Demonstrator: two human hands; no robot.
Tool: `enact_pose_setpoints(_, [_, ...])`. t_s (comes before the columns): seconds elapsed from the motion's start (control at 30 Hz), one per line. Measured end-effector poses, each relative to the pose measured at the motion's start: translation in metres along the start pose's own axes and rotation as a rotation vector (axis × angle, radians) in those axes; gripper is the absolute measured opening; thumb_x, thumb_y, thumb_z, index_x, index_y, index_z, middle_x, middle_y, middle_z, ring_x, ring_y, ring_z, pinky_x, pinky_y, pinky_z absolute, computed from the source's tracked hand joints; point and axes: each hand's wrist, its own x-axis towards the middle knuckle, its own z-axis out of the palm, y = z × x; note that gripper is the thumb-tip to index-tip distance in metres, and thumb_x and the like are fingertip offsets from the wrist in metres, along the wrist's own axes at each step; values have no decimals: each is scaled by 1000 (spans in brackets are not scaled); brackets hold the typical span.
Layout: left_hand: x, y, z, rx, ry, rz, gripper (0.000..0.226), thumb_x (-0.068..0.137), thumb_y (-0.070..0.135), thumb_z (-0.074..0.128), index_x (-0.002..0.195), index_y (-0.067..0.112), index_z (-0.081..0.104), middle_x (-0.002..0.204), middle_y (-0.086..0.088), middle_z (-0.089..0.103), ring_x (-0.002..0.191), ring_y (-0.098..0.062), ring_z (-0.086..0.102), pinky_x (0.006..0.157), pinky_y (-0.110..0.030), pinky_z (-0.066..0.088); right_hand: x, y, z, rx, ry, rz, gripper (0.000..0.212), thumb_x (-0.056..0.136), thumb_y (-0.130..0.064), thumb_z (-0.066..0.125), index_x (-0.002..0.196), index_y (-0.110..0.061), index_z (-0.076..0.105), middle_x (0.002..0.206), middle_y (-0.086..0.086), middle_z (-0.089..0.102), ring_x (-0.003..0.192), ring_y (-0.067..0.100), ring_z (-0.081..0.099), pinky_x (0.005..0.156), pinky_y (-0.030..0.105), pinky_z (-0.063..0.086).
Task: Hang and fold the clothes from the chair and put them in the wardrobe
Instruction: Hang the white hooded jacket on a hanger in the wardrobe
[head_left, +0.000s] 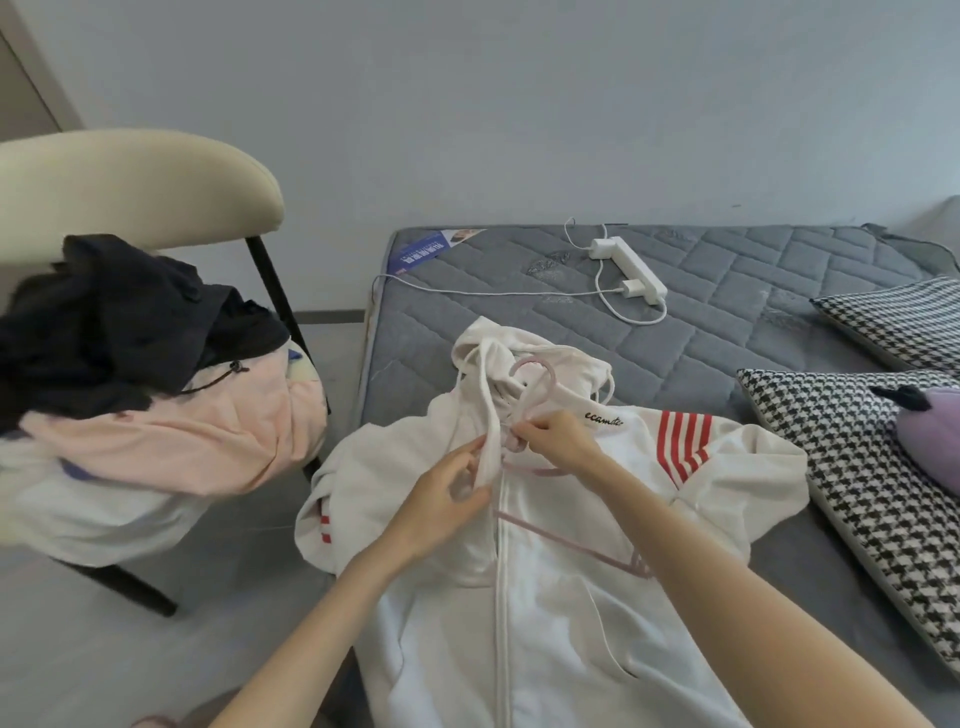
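Item: white hoodie (561, 623), zip-front with red stripes, laid face-up on the grey mattress (727, 291) at centre frame, hood toward the top. Fitting: pink hanger (571, 545), hook showing above the collar; its arm on the frame's right lies exposed on top of the fabric, and the arm on the frame's left is hidden under the front panel. Left hand (447, 483): fingers curled round the zip-side edge of that panel just below the collar. Right hand (556, 441): thumb and forefinger pinched at the hanger's neck, though whether some collar fabric is caught in the pinch cannot be told. Step in hand, by judgement: seating the hanger in the shoulders. Best done by holding the neck steady, drawing each front panel over its arm in turn, keeping the drawstrings out of the hook, and settling both shoulder seams evenly before lifting. Stock awaiting: chair (140, 176), upper left, carrying a dark garment (104, 322) over a pale pink garment (182, 431). Wardrobe: not in view. Also present: power strip (631, 270) with cable, houndstooth cushions (841, 483), purple soft toy (930, 431), right edge.
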Motion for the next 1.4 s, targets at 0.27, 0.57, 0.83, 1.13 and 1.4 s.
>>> enact_pose_setpoints(0.27, [-25,-23,-9,147,-117,-71,29,74,34,59,95,16,65,130,44,33,123,26,29,99,-1,26,38,-1,39,79,-66,-28,40,97,-21,48,57,-16,47,61,-1,47,63,13,48,63,29,46])
enact_pose_setpoints(0.57, [-17,-47,-17,487,-242,-219,25,77,42,59,69,25,42,143,25,31,121,-6,39,102,-35,36,60,9,43,-237,-17,-128,20,93,-14,46,103,-12,64,107,10,66,103,32,58,90,38,45])
enact_pose_setpoints(0.83, [5,-52,6,774,-111,-224,25,83,27,56,104,25,42,115,9,49,119,-21,34,84,-36,39,-21,45,39,-288,79,-143,18,93,-35,53,96,-19,62,90,-7,66,91,17,62,71,31,44])
enact_pose_setpoints(1.13, [9,-66,11,1087,24,-118,20,95,25,47,115,19,50,121,4,56,115,-23,47,83,-36,40,-36,62,105,-629,124,-23,37,90,-44,53,107,-12,45,109,4,57,105,26,56,68,33,35])
enact_pose_setpoints(1.4, [22,-72,17,1123,100,-69,43,49,22,94,68,12,57,65,-2,56,59,-24,56,43,-27,32,-40,83,67,-415,172,-60,7,85,-18,47,89,-18,42,93,5,62,81,32,56,62,34,34])
